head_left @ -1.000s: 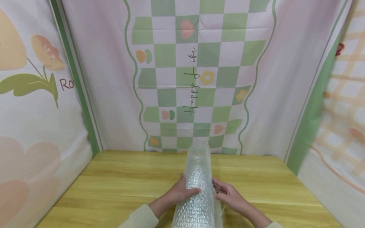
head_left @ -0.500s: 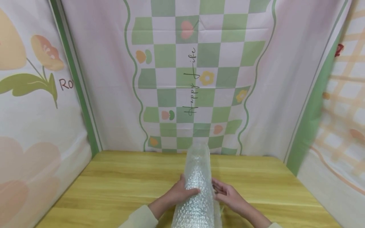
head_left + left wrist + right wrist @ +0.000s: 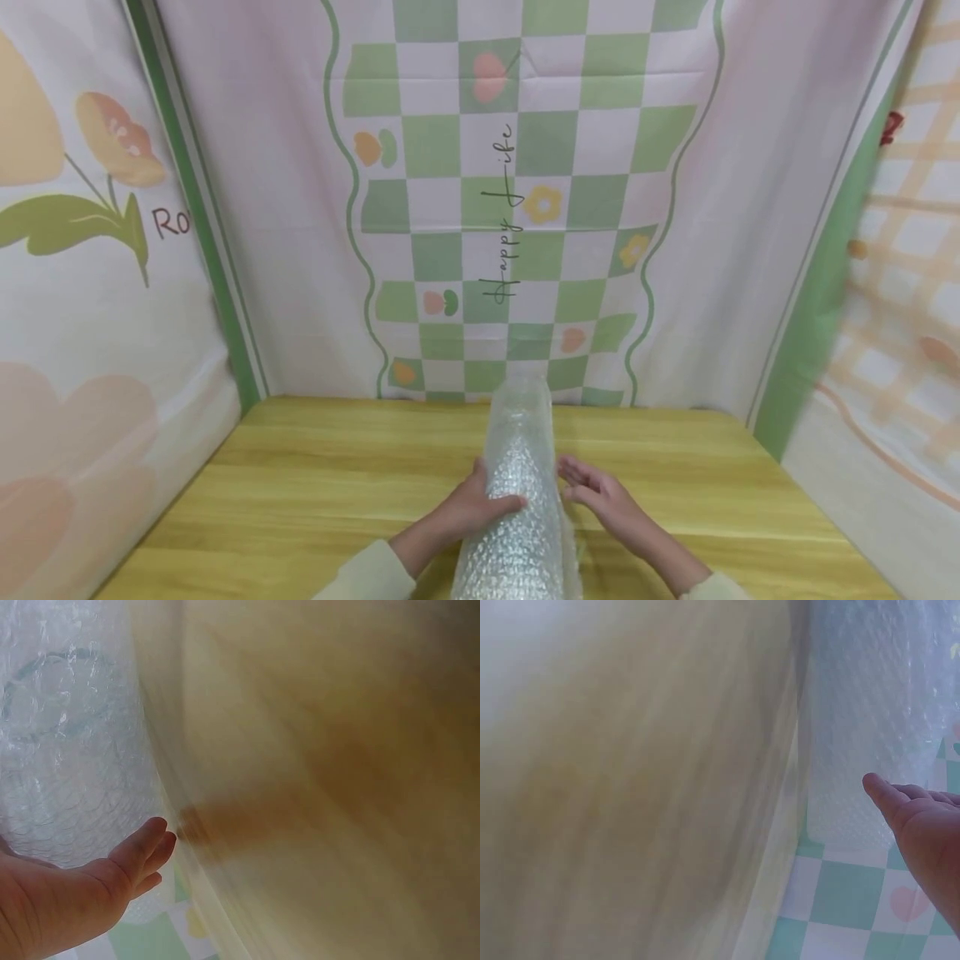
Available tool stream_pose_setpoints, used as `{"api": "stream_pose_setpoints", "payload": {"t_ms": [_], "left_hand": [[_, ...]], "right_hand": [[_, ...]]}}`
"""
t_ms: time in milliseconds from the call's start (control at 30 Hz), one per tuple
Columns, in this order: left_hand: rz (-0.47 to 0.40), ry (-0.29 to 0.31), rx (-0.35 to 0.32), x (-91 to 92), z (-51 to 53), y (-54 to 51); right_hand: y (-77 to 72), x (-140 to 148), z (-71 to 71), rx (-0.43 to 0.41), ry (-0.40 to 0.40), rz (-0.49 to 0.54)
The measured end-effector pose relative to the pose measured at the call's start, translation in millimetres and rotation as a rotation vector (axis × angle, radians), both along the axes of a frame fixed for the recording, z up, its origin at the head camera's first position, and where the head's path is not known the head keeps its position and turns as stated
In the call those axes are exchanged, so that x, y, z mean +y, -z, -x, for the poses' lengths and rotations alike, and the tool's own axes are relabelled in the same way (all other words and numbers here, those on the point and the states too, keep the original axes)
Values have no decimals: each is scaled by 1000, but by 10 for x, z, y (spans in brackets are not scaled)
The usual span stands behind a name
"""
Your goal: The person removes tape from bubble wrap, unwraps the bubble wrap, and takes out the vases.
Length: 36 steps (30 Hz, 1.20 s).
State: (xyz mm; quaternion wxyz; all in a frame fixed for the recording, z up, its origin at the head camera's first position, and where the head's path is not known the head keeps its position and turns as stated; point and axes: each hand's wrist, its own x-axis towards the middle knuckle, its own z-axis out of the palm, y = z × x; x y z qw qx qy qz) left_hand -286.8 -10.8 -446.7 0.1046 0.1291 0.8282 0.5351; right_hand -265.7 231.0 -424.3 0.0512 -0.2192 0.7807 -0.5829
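Note:
A long roll of clear bubble wrap (image 3: 517, 533) lies on the wooden table, pointing away from me. My left hand (image 3: 468, 504) holds its left side, the thumb across the top and the fingers along the side. In the left wrist view those fingertips (image 3: 155, 825) reach down beside the bubble wrap, near the tabletop. To the right of the roll is my right hand (image 3: 607, 500), fingers loosely extended and nothing in them. In the right wrist view the right hand (image 3: 930, 829) appears in front of the wrap; whether it touches is hard to tell.
The wooden table (image 3: 345, 467) spreads out on both sides of the roll. A green-checked cloth (image 3: 502, 208) hangs behind its far edge. Printed cloths stand at the left (image 3: 97, 333) and right (image 3: 885, 350).
My right hand has drawn slightly away from the roll's right side, its fingers straightening a little. The loose edge on that side now lies closer to the roll. My left hand has stayed put.

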Motion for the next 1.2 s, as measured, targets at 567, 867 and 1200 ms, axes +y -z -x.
{"api": "stream_pose_setpoints", "payload": {"t_ms": [567, 867, 1200], "left_hand": [[-20, 10, -41, -19, -1, -27], [-16, 16, -28, -9, -1, -21], [-13, 11, -36, -1, 10, -10]], "right_hand": [[3, -93, 230, -32, 110, 14], [32, -122, 323, -35, 101, 32], [91, -123, 378, -49, 80, 50]]}}
